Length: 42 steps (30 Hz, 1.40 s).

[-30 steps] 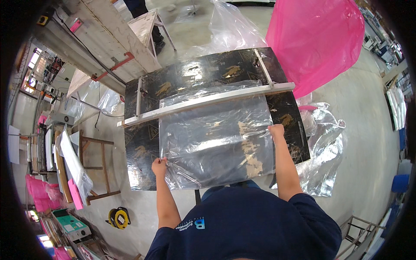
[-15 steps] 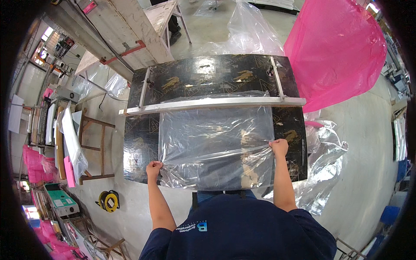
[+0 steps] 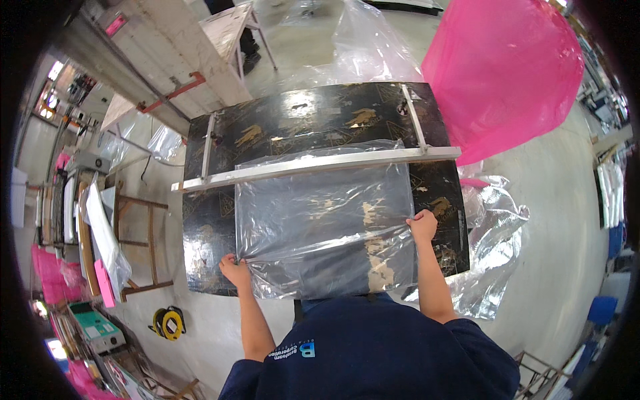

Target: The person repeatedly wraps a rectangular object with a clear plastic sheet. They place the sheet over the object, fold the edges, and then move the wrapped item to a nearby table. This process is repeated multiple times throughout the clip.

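A clear plastic sheet (image 3: 320,207) lies over the near half of a black printed board table (image 3: 207,240), its far end under a metal bar (image 3: 320,163). My left hand (image 3: 235,270) is closed on the sheet's left edge. At the right edge my right hand (image 3: 422,225) pinches the film between thumb and fingers. Taut creases run across the plastic from one hand to the other. The near end of the sheet hangs at the table's front edge, against my body.
A large pink plastic bag (image 3: 503,80) stands beyond the table's right corner. Silvery film (image 3: 497,247) lies on the floor to the right, clear plastic (image 3: 373,47) behind. At left are a wooden frame (image 3: 153,243) and a yellow cable reel (image 3: 168,323).
The view has shifted and tilted slightly, so the table appears further left. Both hands still grip the sheet's edges; the bar stays across it.
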Available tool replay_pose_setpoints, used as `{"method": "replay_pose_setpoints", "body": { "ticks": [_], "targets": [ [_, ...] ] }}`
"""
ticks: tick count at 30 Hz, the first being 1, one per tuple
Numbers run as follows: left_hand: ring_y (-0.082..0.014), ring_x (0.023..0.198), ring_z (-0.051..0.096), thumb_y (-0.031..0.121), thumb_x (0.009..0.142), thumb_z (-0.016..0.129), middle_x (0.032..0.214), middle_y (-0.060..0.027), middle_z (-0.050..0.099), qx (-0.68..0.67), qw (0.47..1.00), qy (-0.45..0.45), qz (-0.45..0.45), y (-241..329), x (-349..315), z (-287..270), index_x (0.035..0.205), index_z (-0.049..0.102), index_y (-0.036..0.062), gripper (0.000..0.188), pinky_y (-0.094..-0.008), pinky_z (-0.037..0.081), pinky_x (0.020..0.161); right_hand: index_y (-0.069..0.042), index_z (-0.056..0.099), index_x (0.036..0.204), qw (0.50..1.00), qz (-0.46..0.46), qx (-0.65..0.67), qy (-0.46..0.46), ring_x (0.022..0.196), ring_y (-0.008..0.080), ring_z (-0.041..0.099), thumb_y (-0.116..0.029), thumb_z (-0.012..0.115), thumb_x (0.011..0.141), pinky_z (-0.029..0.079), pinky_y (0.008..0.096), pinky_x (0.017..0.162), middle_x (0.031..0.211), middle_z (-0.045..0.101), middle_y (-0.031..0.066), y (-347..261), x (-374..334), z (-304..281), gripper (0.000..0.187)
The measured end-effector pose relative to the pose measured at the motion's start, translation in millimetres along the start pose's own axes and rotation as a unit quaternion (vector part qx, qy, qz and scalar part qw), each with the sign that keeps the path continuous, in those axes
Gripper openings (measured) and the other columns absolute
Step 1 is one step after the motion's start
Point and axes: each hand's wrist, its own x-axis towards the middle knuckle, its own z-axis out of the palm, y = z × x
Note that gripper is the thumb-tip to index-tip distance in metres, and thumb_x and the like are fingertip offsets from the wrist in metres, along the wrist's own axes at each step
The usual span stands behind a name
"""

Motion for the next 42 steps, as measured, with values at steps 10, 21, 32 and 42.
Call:
{"method": "replay_pose_setpoints", "body": {
  "ticks": [10, 21, 32, 42],
  "targets": [
    [-0.025, 0.072, 0.057, 0.02, 0.075, 0.063, 0.081, -0.0138, 0.057, -0.382, 0.787, -0.382, 0.298, 348, -129, 127, 0.09, 0.056, 0.002, 0.024, -0.035, 0.045, 0.064, -0.005, 0.056, 0.063, 1.0, 0.02, 0.023, 0.007, 0.066, 0.0303, 0.059, -0.009, 0.072, 0.058, 0.046, 0.0374, 0.06, 0.067, 0.06, 0.0129, -15, -9, 3, 0.017],
    [-0.0336, 0.075, 0.051, 0.021, 0.077, 0.056, 0.086, -0.0138, 0.05, -0.248, 0.882, -0.258, 0.308, 374, -147, 161, 0.082, 0.051, 0.0011, 0.021, -0.0406, 0.042, 0.062, -0.001, 0.052, 0.111, 0.943, -0.329, 0.048, 0.009, 0.111, 0.0313, 0.045, -0.001, 0.044, 0.077, 0.033, 0.0396, 0.094, 0.116, 0.051, 0.0172, -14, 35, 38, 0.035],
    [-0.0315, 0.088, 0.048, 0.014, 0.081, 0.047, 0.09, -0.0136, 0.049, -0.181, 0.899, -0.264, 0.3, 411, -138, 176, 0.094, 0.046, -0.0001, 0.019, -0.0442, 0.043, 0.068, -0.014, 0.051, 0.117, 0.943, -0.331, -0.028, -0.001, 0.096, 0.0273, 0.046, -0.008, 0.048, 0.075, 0.037, 0.0385, 0.079, 0.125, 0.047, 0.0044, -24, 56, 24, 0.043],
    [-0.0338, 0.08, 0.053, 0.003, 0.079, 0.045, 0.091, -0.0186, 0.047, -0.293, 0.744, -0.323, 0.506, 377, -92, 183, 0.088, 0.042, -0.0013, 0.011, -0.0401, 0.045, 0.064, -0.008, 0.035, 0.129, 0.886, -0.39, -0.249, -0.034, 0.129, 0.0223, 0.023, -0.006, 0.036, 0.079, 0.014, 0.0417, 0.105, 0.138, 0.028, 0.0043, -26, 52, 42, 0.051]
  ]
}}
